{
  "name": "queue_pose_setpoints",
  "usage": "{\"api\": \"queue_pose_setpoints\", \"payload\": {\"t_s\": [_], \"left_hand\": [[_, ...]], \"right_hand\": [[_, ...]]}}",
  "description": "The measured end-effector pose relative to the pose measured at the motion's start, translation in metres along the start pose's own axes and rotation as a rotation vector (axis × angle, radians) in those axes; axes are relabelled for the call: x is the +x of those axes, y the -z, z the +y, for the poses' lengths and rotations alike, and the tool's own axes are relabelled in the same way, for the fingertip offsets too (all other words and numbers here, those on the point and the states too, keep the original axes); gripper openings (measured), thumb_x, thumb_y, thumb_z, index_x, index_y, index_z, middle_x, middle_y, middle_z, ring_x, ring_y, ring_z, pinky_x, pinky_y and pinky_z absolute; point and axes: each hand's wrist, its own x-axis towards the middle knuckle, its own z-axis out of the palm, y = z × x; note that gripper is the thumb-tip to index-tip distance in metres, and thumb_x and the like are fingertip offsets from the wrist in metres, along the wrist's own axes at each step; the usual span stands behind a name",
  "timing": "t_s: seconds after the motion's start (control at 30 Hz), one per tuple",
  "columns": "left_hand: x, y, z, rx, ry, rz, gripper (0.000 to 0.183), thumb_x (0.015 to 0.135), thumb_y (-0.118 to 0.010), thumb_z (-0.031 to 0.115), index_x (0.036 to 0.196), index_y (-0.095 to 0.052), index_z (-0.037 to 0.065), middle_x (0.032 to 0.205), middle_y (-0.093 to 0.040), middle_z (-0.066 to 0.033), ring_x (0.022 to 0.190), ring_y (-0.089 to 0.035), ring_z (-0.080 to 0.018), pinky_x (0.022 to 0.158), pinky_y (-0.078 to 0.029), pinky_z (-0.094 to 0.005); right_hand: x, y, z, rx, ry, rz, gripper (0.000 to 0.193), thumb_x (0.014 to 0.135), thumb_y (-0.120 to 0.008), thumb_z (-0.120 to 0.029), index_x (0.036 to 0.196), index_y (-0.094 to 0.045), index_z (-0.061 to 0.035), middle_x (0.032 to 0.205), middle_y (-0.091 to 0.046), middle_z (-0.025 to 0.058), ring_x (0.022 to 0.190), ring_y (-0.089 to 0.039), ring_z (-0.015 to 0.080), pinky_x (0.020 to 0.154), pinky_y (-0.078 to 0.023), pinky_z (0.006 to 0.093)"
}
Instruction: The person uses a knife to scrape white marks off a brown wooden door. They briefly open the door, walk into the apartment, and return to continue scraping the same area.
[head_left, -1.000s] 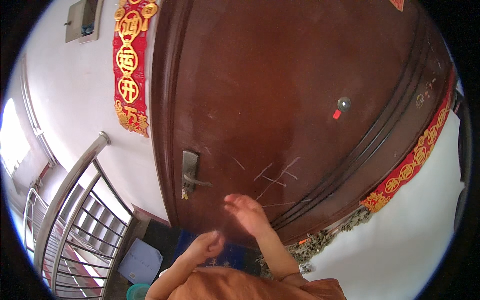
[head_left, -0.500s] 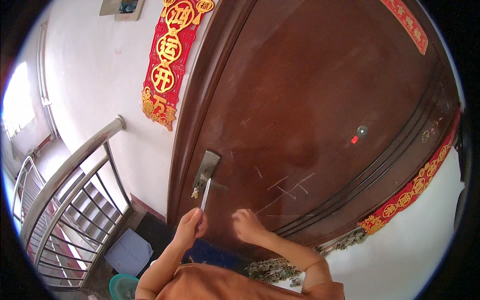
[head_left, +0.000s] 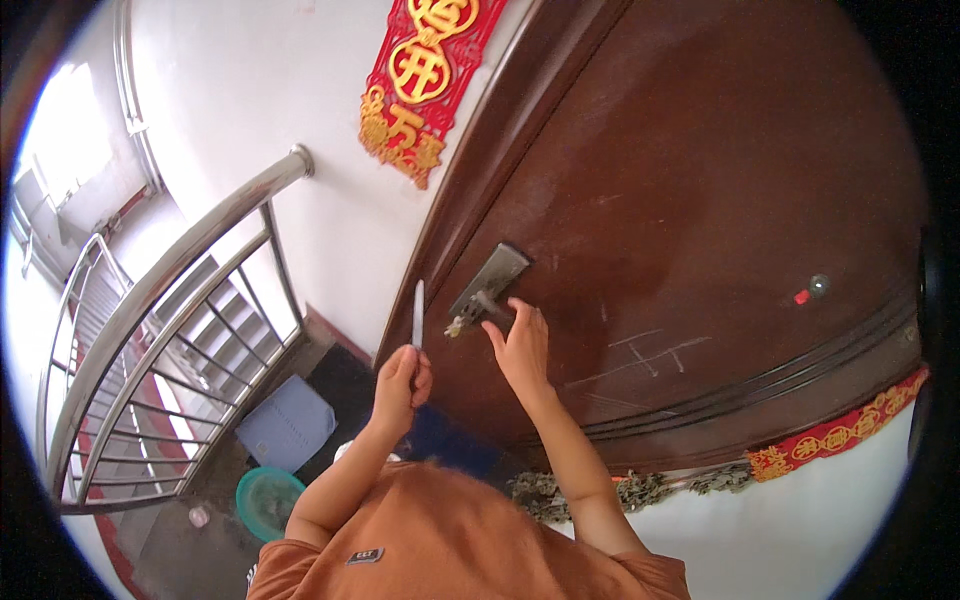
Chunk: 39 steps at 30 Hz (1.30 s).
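Observation:
My left hand (head_left: 404, 378) is closed around the lower end of a knife-like tool (head_left: 418, 312), its thin silver blade pointing up. The fist covers its handle, so the exact kind is unclear. The blade stands in front of the door frame, left of the handle plate. My right hand (head_left: 524, 345) is raised with thumb and fingers apart, the fingertips close to the door handle (head_left: 488, 303); whether they touch is hard to tell. A grey metal plate (head_left: 502, 268) carries that handle on the brown door (head_left: 700, 180). Something small and yellowish (head_left: 455, 327) sits at the plate's lower end.
Left of me, a steel railing (head_left: 230, 205) borders a descending staircase (head_left: 205, 310). A blue-grey flat sheet (head_left: 287, 422) and a green basin (head_left: 270, 503) are on the floor. Dried plant bundles (head_left: 640, 490) lie along the door's lower right. A red-gold banner (head_left: 420, 85) hangs on the wall.
My right hand has opened from a curled shape and moved up to the door handle. My left hand has drawn the blade away from the plate to its left. The view has shifted.

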Motion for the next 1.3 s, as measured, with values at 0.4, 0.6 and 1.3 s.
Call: {"api": "queue_pose_setpoints", "payload": {"t_s": [0.4, 0.6, 1.3], "left_hand": [[-0.067, 0.183, -0.001, -0.094, -0.109, 0.595, 0.029, 0.104, -0.046, 0.033, 0.089, -0.051, 0.008, 0.063, -0.039, 0.0018, 0.046, -0.033, -0.0077, 0.040, -0.025, -0.0222], [-0.104, 0.216, -0.005, -0.059, -0.131, 0.639, 0.028, 0.104, -0.046, 0.033, 0.091, -0.050, 0.008, 0.064, -0.037, 0.0022, 0.046, -0.032, -0.0075, 0.039, -0.024, -0.0224], [-0.358, 0.368, -0.030, -0.158, -0.171, 1.122, 0.028, 0.103, -0.045, 0.034, 0.090, -0.050, 0.010, 0.066, -0.042, 0.0028, 0.048, -0.036, -0.0084, 0.040, -0.028, -0.0226]], "right_hand": [[0.003, -0.070, -0.010, -0.273, -0.237, 0.084, 0.017, 0.081, -0.072, -0.019, 0.083, -0.064, -0.0045, 0.072, -0.063, 0.0103, 0.077, -0.059, 0.0286, 0.077, -0.040, 0.0449], [0.011, -0.070, -0.012, -0.286, -0.242, 0.062, 0.016, 0.079, -0.073, -0.019, 0.081, -0.065, -0.0054, 0.074, -0.065, 0.0109, 0.078, -0.061, 0.0296, 0.077, -0.042, 0.0456], [-0.009, -0.201, 0.020, 1.658, -1.269, 0.213, 0.043, 0.103, -0.038, -0.048, 0.098, -0.063, -0.0134, 0.101, -0.067, 0.0024, 0.099, -0.059, 0.0188, 0.094, -0.038, 0.0437]]}}
